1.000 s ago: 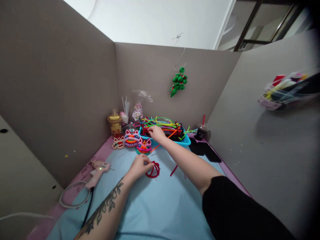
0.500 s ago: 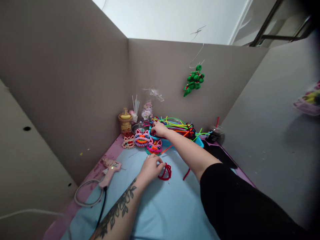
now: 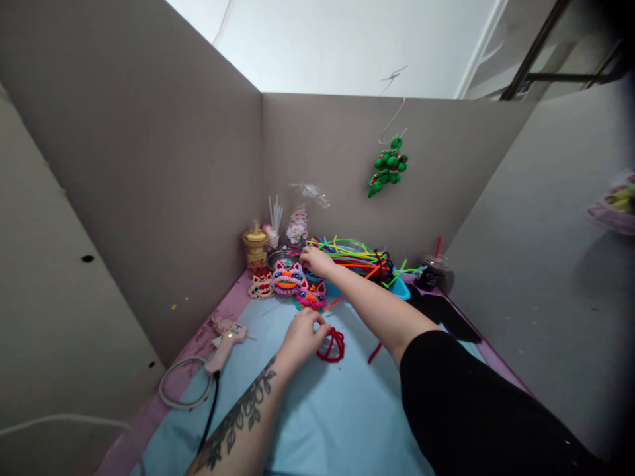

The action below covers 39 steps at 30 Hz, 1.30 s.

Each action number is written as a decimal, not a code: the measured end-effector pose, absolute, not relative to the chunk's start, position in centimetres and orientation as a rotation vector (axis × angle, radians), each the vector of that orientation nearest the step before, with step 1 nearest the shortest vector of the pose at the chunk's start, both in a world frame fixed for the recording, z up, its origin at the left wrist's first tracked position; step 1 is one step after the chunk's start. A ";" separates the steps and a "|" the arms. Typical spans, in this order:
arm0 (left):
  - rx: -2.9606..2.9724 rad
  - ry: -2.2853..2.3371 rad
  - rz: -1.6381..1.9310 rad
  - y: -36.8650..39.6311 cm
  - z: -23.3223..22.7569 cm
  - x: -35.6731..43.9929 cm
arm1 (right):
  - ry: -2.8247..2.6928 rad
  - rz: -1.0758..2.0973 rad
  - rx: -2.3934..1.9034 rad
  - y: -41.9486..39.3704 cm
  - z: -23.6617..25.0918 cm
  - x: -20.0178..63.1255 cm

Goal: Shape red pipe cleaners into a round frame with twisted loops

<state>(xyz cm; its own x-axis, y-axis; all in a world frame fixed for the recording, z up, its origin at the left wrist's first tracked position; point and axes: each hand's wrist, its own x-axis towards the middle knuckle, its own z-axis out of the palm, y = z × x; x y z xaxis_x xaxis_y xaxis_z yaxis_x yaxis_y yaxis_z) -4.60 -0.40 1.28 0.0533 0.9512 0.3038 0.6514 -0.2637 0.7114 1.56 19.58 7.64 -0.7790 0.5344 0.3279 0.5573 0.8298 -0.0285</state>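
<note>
My left hand is over the blue cloth, thumb and fingertips pinched on the edge of a red pipe-cleaner shape, bent into an open round frame. Stretched farther out, my right hand is at the left end of a blue tray heaped with colourful pipe cleaners. Its fingers are curled together, and what they grip is hidden. Just left of it are a purple-and-pink lion head, a magenta one and a cream-and-red one.
A pink glue gun with a lit light lies at the left, its cable looped. A brown-yellow bottle and a metal bowl stand behind. A lidded cup is at the right back. Grey panels enclose the table; a green ornament hangs there.
The whole scene sits slightly lower and to the right as the camera shifts. Both hands keep nearly the same places, the left on the red shape and the right at the tray.
</note>
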 end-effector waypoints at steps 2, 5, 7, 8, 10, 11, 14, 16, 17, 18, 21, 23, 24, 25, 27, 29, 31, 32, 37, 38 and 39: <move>1.946 1.621 1.102 -0.3 1.2 -4.7 | -2.520 0.060 -0.796 19.6 8.7 0.5; 1.917 1.645 1.181 0.0 1.2 -5.1 | -2.309 0.271 -0.681 18.7 11.3 -1.0; 1.893 1.654 1.243 0.1 1.3 -5.5 | -2.187 0.370 -0.589 17.5 13.4 -1.3; 1.880 1.656 1.283 0.2 1.4 -5.7 | -2.140 0.400 -0.538 16.6 14.4 -1.2; 1.839 1.657 1.389 0.2 1.8 -6.1 | -2.050 0.383 -0.453 14.6 16.4 -0.1; 1.811 1.656 1.453 0.1 2.0 -6.3 | -2.015 0.349 -0.426 13.4 17.3 0.8; 1.689 1.634 1.641 -0.3 2.7 -6.6 | -1.947 0.148 -0.407 9.8 19.2 5.0; 1.616 1.574 1.713 -0.6 3.0 -6.5 | -1.945 -0.055 -0.399 7.4 19.6 8.2; 1.600 1.521 1.713 -0.8 3.1 -6.3 | -1.972 -0.149 -0.396 6.2 19.5 9.7; 1.577 1.460 1.697 -0.9 3.1 -5.9 | -2.015 -0.235 -0.400 5.2 19.1 11.1; 1.455 1.220 1.561 -1.2 3.7 -3.9 | -2.226 -0.409 -0.498 2.4 16.7 14.2; 1.348 1.023 1.424 -1.3 4.2 -2.1 | -2.376 -0.432 -0.633 1.0 14.1 15.4; 1.336 0.938 1.335 -1.4 4.5 -1.2 | -2.432 -0.407 -0.714 0.5 12.7 15.8; 1.344 0.890 1.255 -1.4 4.8 -0.4 | -2.452 -0.367 -0.795 0.1 11.3 16.2; 1.398 0.890 1.122 -1.4 5.0 0.9 | -2.422 -0.299 -0.942 -0.4 8.7 16.8; 1.403 0.958 1.070 -1.5 4.5 1.5 | -2.324 -0.236 -1.026 -0.5 6.6 17.0; 1.371 0.992 1.072 -1.4 3.6 1.6 | -2.255 -0.179 -1.064 -0.5 5.2 17.0; 1.373 0.979 1.065 -1.4 3.1 1.6 | -2.239 -0.149 -1.072 -0.4 4.7 16.9; 1.401 1.074 1.115 -1.1 1.5 1.5 | -2.166 -0.017 -1.061 -0.2 2.7 16.3; 1.411 1.109 1.150 -1.1 1.5 1.5 | -2.150 0.007 -1.052 -0.2 2.4 16.2; 1.429 1.146 1.192 -1.1 1.6 1.5 | -2.134 0.033 -1.039 -0.1 2.1 16.2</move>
<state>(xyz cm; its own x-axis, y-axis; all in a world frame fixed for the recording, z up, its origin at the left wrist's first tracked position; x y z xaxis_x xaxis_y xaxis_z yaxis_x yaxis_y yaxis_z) 1.47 -1.11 1.58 0.0974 0.9862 0.1336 0.0951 -0.1429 0.9852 16.20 -0.14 2.12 -0.3902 0.6864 0.6136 0.6671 0.6701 -0.3254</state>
